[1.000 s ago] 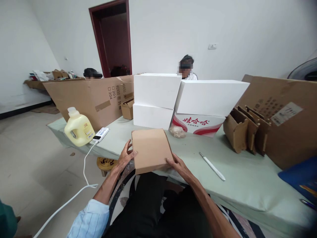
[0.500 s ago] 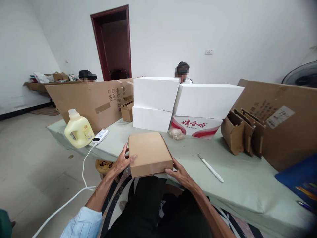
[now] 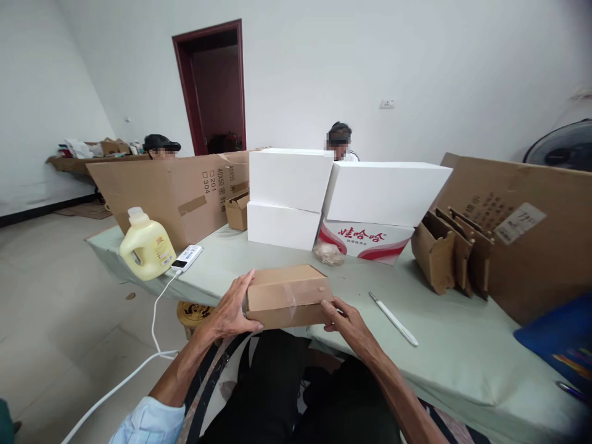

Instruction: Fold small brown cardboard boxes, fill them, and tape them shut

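Note:
Between my two hands is a flat brown cardboard box (image 3: pixel 289 293), tilted at the near edge of the table so its taped side faces me. My left hand (image 3: pixel 235 308) grips the box's left end, thumb along the lower front. At the right end my right hand (image 3: pixel 345 317) pinches the near corner; some fingertips are hidden behind it. A white utility-knife-like tool (image 3: pixel 393 319) lies on the cloth to the right of my right hand. Beyond the box rests a crumpled ball of clear tape or plastic (image 3: pixel 329 253).
White boxes (image 3: pixel 289 179) and a red-and-white printed carton (image 3: pixel 365 240) stand stacked behind. Open brown boxes (image 3: pixel 435 253) stand at right. A yellow jug (image 3: pixel 147 246) and white power strip (image 3: pixel 187 258) sit at left on the green-covered table (image 3: pixel 462 345). Two people sit beyond.
My hands have tipped the box, its far side rising toward me, so the taped side now shows instead of the broad top. My left hand has shifted its hold along the left end.

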Motion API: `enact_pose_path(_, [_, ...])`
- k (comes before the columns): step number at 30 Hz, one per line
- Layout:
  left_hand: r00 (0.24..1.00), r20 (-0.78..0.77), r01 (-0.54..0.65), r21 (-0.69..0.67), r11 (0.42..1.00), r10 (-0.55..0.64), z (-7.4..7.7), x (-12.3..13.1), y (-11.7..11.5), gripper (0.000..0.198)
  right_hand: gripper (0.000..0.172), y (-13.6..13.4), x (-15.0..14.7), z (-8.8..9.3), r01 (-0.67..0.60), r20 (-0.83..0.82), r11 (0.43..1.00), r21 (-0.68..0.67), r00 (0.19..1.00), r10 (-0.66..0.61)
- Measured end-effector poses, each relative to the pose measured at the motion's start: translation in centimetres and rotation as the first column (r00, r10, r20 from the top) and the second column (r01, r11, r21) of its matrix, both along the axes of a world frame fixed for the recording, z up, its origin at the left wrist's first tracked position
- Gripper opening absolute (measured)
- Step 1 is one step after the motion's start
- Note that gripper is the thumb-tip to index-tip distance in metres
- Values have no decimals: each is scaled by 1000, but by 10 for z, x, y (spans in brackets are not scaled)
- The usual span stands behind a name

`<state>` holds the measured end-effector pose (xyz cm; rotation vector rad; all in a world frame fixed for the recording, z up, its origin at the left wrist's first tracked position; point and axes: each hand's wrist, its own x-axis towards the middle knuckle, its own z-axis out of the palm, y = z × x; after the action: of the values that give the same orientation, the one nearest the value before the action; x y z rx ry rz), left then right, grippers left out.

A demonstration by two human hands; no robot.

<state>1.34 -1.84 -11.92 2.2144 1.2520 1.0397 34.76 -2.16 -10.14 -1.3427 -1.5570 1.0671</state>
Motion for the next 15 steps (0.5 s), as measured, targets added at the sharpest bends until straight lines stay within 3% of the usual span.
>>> enact_pose_path(6, [998, 45, -46, -27, 999, 47, 34, 3, 1, 111, 65, -4, -12, 31, -47, 57, 999, -16, 997, 47])
enact_pose_path(9, [997, 64, -49, -34, 998, 51, 53, 7, 0, 74, 66, -2, -14, 35, -20, 126, 998, -58, 992, 27])
enact_pose_path(12, [994, 94, -43, -30, 999, 46, 63, 10, 2, 43, 62, 3, -14, 33, 21, 197, 1000, -14, 980, -18])
enact_pose_path(15, [991, 133, 21, 27, 999, -25, 61, 5, 9, 48, 60, 11, -12, 29, 77, 235, 996, 43, 968, -85])
